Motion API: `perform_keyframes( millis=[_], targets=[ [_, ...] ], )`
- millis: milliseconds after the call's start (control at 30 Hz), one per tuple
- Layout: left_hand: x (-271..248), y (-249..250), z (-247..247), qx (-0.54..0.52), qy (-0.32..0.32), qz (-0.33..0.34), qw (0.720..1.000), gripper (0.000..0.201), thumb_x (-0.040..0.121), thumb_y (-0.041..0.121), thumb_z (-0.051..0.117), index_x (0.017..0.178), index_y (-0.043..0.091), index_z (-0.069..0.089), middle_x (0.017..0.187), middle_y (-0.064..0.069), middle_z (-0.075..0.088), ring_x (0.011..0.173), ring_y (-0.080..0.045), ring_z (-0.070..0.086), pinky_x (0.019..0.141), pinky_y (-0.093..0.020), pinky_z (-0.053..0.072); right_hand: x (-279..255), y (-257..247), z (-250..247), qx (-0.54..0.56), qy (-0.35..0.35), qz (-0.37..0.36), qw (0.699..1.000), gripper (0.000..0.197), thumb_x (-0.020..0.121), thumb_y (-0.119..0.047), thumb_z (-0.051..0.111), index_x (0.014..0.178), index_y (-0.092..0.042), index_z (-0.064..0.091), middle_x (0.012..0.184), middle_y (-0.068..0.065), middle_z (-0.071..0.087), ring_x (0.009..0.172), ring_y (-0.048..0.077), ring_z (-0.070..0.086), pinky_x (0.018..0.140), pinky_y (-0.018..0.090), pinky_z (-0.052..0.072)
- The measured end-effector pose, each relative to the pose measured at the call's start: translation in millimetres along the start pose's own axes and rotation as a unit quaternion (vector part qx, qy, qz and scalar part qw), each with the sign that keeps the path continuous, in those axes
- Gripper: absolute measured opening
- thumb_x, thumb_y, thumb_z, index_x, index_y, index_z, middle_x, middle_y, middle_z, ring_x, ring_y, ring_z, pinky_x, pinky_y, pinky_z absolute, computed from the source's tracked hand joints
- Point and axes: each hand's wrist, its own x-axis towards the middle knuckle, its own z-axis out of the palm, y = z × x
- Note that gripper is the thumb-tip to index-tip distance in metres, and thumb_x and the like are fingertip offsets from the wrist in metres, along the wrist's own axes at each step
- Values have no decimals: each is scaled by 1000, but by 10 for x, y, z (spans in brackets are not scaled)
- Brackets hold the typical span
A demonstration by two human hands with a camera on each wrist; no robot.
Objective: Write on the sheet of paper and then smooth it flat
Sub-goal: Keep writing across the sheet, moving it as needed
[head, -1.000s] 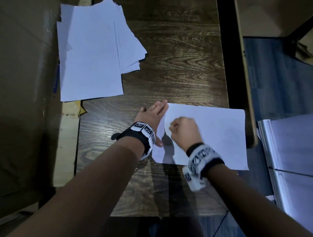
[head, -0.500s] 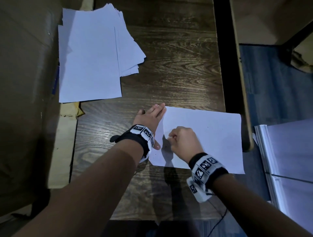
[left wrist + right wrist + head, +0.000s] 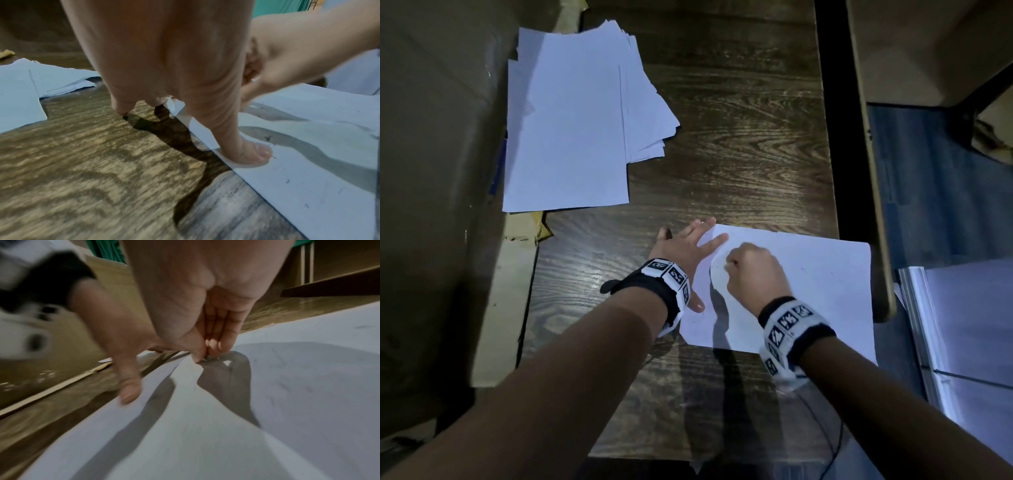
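My flat left hand [image 3: 690, 248] pinned the white paper sheet [image 3: 825, 291]; my right hand [image 3: 753, 270] pinched something hidden, blurred.

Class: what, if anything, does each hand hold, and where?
Left hand presses the sheet's left edge flat. Right hand pinches something tiny at its fingertips; what cannot be told.

A dark brown wood-grain table [image 3: 739, 144] serves as the landmark. On its far left part lies a loose fanned stack of white paper sheets [image 3: 571, 126], overhanging the table's left edge. Left of the table stands a large brown cardboard panel [image 3: 431, 171]. Right of the table, lower down, is grey-blue flooring [image 3: 935, 205] and a pale white board with a metal edge [image 3: 969, 335].
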Motion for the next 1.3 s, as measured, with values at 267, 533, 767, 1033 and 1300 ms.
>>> perform_keyframes(
  millis=[267,533,767,1033,1300],
  targets=[
    [2,0,19,0,7,0,1000,145,62,72,83,155,42,-25,162,8,-35,154,-18,-21,117,-68,14,-373,-39,84,22,-24,-3,999,17,91,-14,55,77,-7,62,87,6,60,77,28,60,60,33,42],
    [-8,1,0,-8,-5,-6,1000,147,61,70,85,155,44,-24,161,9,-37,153,-17,-23,117,-68,15,232,-25,-69,59,59,68,994,13,88,-14,59,88,-12,72,84,7,68,76,27,64,66,32,54],
    [-25,12,-22,-7,-5,-3,1000,145,64,69,84,155,42,-26,161,9,-37,153,-18,-23,116,-69,17,-214,15,6,30,-20,6,999,14,89,-17,59,82,-9,68,86,4,67,81,26,63,69,35,52],
    [-3,91,-40,-4,-16,-19,1000,149,62,63,89,156,39,-24,164,6,-33,153,-29,-24,111,-74,24,-49,79,-35,66,32,58,996,13,89,-15,59,87,-10,71,85,6,69,78,25,64,70,35,56],
    [36,127,-41,-25,-17,-12,999,145,62,54,93,154,49,-20,164,0,-33,152,-37,-23,111,-75,22,289,211,-189,51,43,91,994,17,86,-15,57,74,-9,68,75,9,66,73,30,62,67,34,55]
  ],
)
